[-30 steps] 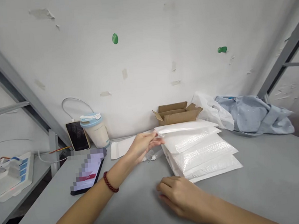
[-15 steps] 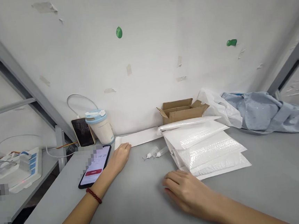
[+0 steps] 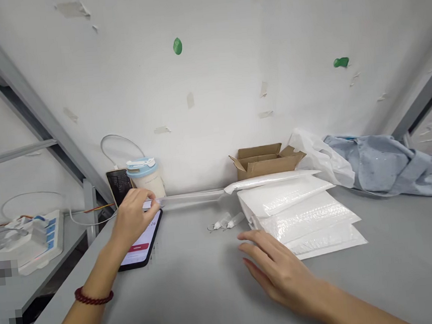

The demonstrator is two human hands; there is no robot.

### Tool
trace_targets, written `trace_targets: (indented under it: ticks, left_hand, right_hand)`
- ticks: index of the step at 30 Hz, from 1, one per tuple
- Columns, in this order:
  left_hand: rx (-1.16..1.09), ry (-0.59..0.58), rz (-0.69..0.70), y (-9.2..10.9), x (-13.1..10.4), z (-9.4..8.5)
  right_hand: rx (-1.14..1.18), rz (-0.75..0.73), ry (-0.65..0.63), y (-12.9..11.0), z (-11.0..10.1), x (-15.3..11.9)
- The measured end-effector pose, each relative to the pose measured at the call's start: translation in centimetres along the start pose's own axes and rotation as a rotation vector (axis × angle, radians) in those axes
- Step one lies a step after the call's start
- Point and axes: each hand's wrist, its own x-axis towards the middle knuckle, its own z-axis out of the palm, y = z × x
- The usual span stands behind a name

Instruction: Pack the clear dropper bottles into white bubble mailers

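Observation:
My left hand (image 3: 134,215), with a dark red bead bracelet on its wrist, is raised over the phone (image 3: 142,246). Its thumb and index finger pinch the left end of a thin white strip (image 3: 192,198) near the cup. My right hand (image 3: 272,265) hovers with fingers apart, holding nothing, just in front of a stack of white bubble mailers (image 3: 303,210). Between the hands lie two small clear bottles with white tips (image 3: 233,221).
At the back stand a blue-lidded paper cup (image 3: 147,178), a second phone (image 3: 118,184) on a cable and an open cardboard box (image 3: 269,161). A white plastic bag (image 3: 323,157) and bluish cloth (image 3: 386,162) lie right. A power strip (image 3: 47,242) sits far left.
My left hand has lifted and moved left, raising the white strip's end, which lay flat before. My right hand's fingers have spread. The view has shifted slightly.

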Motion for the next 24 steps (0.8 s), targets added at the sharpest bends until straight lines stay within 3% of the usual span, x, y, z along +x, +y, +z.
trace_targets:
  ticks: [5,11,15,19,22,24]
  left_hand:
    - [-0.115,0.117,0.053,0.9,-0.4,-1.8]
    - [-0.25,0.25,0.165,5.2,-1.7,-2.6]
    - [-0.29,0.363,0.277,8.5,-2.6,-2.1]
    - [-0.301,0.396,0.333,9.8,-3.6,-1.4]
    - [-0.356,0.309,0.247,9.6,-3.8,-1.2]
    - [-0.398,0.261,0.049,9.3,-3.6,-1.3]
  right_hand:
    - [-0.177,-0.132,0.151,0.0,-0.2,-0.3]
    - [-0.371,-0.304,0.211,-1.3,-1.5,-0.1]
    - [-0.456,-0.27,0.22,-1.4,-2.1,0.3]
    - [-0.453,-0.194,0.185,-0.6,-2.1,0.2]
    - [-0.467,-0.2,0.222,-0.2,-2.4,0.2]
    - [-0.472,-0.205,0.256,-0.3,-2.7,0.3]
